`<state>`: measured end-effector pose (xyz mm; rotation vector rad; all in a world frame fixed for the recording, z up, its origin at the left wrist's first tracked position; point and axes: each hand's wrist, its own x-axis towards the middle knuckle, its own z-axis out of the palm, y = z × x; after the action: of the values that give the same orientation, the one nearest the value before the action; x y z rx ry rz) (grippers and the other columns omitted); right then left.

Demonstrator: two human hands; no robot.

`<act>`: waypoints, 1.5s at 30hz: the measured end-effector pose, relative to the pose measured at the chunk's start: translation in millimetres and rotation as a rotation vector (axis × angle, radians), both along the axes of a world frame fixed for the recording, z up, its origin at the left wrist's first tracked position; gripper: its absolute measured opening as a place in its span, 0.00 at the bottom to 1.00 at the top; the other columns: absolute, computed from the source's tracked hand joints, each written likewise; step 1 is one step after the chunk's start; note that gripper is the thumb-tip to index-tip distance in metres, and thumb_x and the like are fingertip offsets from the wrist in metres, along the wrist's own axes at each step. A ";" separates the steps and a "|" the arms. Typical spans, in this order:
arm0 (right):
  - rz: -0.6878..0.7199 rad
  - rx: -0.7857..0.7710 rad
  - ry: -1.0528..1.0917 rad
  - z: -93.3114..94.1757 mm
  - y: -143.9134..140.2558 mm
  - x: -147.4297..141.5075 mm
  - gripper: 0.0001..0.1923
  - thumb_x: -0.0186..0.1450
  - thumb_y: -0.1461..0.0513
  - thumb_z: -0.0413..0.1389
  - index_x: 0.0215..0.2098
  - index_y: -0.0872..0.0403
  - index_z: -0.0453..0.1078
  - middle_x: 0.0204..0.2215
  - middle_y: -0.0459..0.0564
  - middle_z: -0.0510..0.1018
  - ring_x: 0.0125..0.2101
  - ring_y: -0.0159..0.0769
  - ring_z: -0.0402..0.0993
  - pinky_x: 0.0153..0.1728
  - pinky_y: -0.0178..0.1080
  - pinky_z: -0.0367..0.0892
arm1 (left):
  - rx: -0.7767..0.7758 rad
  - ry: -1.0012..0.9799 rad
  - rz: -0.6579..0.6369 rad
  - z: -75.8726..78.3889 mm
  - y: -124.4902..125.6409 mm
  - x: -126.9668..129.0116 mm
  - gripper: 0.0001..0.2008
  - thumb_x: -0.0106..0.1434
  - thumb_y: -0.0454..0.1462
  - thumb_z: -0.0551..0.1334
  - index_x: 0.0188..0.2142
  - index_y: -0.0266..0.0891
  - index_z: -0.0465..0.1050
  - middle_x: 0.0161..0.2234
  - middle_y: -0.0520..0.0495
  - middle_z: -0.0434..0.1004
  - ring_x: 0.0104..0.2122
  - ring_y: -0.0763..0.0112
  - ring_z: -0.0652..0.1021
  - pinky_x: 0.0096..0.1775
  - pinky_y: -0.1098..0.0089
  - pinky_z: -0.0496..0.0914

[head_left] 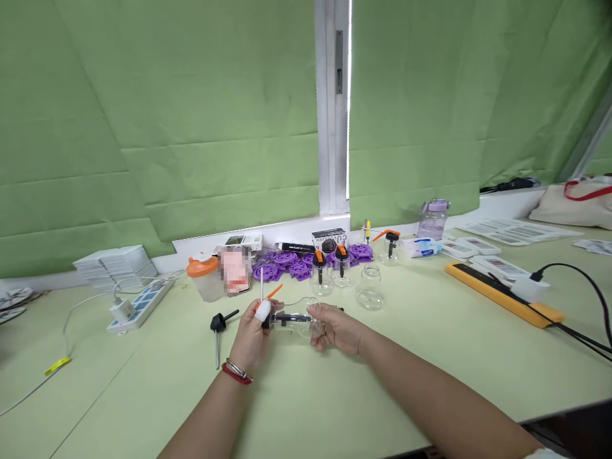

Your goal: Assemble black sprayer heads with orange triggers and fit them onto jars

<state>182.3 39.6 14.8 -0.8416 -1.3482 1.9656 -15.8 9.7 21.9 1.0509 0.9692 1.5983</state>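
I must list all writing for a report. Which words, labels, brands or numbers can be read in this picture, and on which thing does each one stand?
"CU": large letters on the small black and white box by the window sill; the rest is hidden.
Black flat box beside it: a white line of print, too small to read.
Printed sheets on the right: too blurred to read.
Blue and white packet: print unreadable.
Nothing else carries readable text.

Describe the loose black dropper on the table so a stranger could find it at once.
Start at the white power strip on the table's left. Just right of it, beside the left hand, lies the black dropper. Unlike the other droppers, it sits in no bottle.
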 end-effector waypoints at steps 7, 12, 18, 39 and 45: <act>-0.041 0.167 -0.111 8.9 -2.7 3.7 0.27 0.54 0.47 0.60 0.43 0.52 0.57 0.34 0.46 0.68 0.22 0.28 0.72 0.16 0.29 0.54 | -0.038 0.519 0.181 4.5 -4.6 -0.6 0.18 0.62 0.49 0.52 0.22 0.40 0.59 0.15 0.57 0.57 0.14 0.77 0.60 0.17 0.74 0.55; -0.074 0.615 -0.221 14.1 -6.3 12.7 0.33 0.53 0.53 0.62 0.53 0.49 0.55 0.45 0.52 0.66 0.33 0.32 0.69 0.28 0.34 0.63 | -0.144 0.446 0.149 8.4 -5.2 -0.4 0.18 0.60 0.51 0.53 0.22 0.41 0.58 0.15 0.56 0.57 0.13 0.76 0.59 0.16 0.74 0.53; -0.115 0.985 -0.210 16.6 -6.3 16.1 0.41 0.50 0.58 0.64 0.58 0.45 0.52 0.58 0.55 0.54 0.50 0.41 0.61 0.45 0.43 0.64 | -0.260 0.178 0.132 2.5 -3.4 2.2 0.18 0.56 0.50 0.58 0.20 0.42 0.58 0.14 0.58 0.55 0.11 0.78 0.55 0.14 0.74 0.50; 0.048 0.370 -0.182 5.5 -2.3 8.0 0.32 0.61 0.43 0.49 0.56 0.49 0.52 0.44 0.55 0.68 0.29 0.36 0.75 0.25 0.39 0.70 | 0.005 0.427 0.210 10.9 -9.0 -1.2 0.19 0.60 0.48 0.56 0.20 0.39 0.63 0.14 0.54 0.60 0.14 0.77 0.62 0.17 0.74 0.56; -0.117 1.585 -0.396 11.8 -4.3 12.0 0.28 0.56 0.68 0.57 0.54 0.49 0.59 0.57 0.56 0.60 0.59 0.45 0.53 0.56 0.54 0.56 | -0.273 0.189 0.151 9.3 -1.5 -6.2 0.18 0.56 0.49 0.57 0.19 0.39 0.64 0.11 0.57 0.58 0.08 0.79 0.56 0.12 0.74 0.52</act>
<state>194.3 35.2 26.6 -0.4099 -2.3188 0.1914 -22.0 8.3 31.2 0.9680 1.3805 1.4519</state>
